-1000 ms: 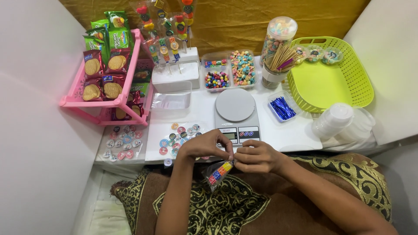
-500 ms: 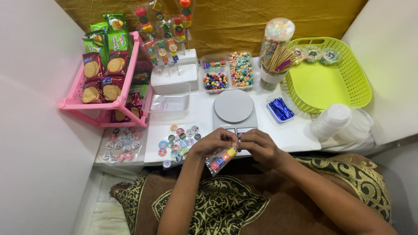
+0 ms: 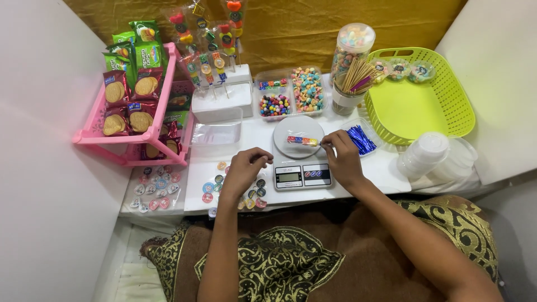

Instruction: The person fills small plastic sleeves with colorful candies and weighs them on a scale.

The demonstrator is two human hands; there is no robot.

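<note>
White walls (image 3: 39, 84) flank a mustard curtain (image 3: 313, 28) (creased) behind.

Bare forearms without sleeves, and a brown garment (image 3: 291, 263) patterned with gold ornament.

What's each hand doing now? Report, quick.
Left hand: curled over round stickers, holding nothing visible.
Right hand: fingertips pinching candy packet on scale.
</note>
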